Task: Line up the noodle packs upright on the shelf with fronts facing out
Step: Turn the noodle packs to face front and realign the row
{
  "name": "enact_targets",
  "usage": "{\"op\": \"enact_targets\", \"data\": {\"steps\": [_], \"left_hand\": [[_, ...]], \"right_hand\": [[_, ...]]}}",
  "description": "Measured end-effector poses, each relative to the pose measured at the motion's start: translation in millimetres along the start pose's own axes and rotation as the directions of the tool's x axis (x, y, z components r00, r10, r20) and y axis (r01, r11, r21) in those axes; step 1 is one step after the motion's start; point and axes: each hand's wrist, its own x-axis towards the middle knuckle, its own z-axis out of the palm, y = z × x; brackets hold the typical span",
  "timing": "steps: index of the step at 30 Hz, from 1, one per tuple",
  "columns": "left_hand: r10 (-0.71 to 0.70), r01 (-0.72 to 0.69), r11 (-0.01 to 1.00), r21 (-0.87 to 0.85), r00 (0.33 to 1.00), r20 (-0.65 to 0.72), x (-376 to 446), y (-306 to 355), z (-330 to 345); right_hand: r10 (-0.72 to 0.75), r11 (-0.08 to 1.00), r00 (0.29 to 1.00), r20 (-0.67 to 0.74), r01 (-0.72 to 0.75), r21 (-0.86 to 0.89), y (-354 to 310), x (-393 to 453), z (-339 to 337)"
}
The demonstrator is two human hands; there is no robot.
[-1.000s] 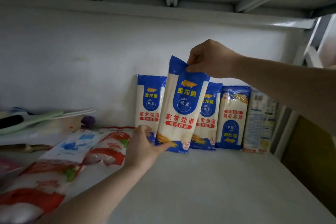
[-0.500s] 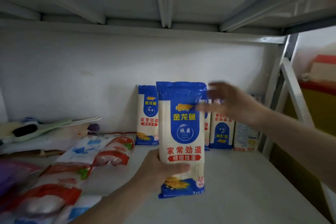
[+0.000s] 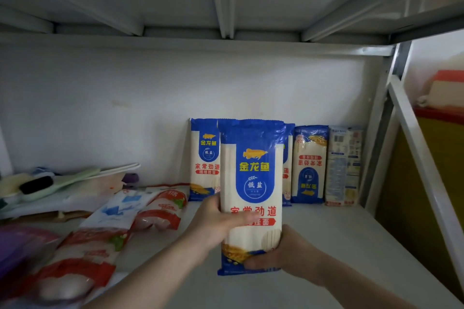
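I hold one blue-and-white noodle pack (image 3: 252,183) upright in front of me, its front toward me, off the shelf (image 3: 339,233). My left hand (image 3: 216,223) grips its left side around the middle. My right hand (image 3: 288,253) grips its lower right corner from below. Against the back wall stand several more packs: one front-facing pack (image 3: 204,158) at the left, one (image 3: 287,170) mostly hidden behind the held pack, one upside-down pack (image 3: 310,164), and one showing its back (image 3: 344,165) at the far right.
Red-and-white and blue-and-white bags (image 3: 105,228) lie flat on the shelf's left part. Brushes and utensils (image 3: 50,183) are piled at the back left. A metal upright and diagonal brace (image 3: 414,158) bound the right side. The shelf above hangs low overhead.
The held pack came away from the back row toward me and now stands straight. My right hand left its top edge and took hold of its lower right corner.
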Motion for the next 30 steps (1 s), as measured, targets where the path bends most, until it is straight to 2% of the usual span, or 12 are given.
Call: {"op": "enact_targets", "data": {"steps": [4,10,19,25,30], "left_hand": [[0.048,-0.049,0.999,-0.009,0.998,-0.048,12,17,-3],[0.133,-0.133,0.986,-0.099,0.991,-0.008,20,27,-1],[0.198,-0.209,0.971,-0.119,0.975,-0.102,31,36,-4],[0.213,-0.227,0.972,-0.061,0.960,-0.183,38,41,0],[0.198,-0.217,0.973,-0.078,0.960,-0.196,38,43,1]], "right_hand": [[0.040,0.999,0.997,-0.063,-0.042,-0.032,9,5,1],[-0.047,0.999,0.996,-0.079,0.049,0.019,4,6,2],[-0.077,0.990,0.994,-0.083,0.086,0.113,-6,8,-8],[-0.199,0.968,0.974,-0.107,0.213,0.136,-19,5,-16],[-0.330,0.860,0.927,-0.179,0.373,0.347,-51,-1,-37]]}}
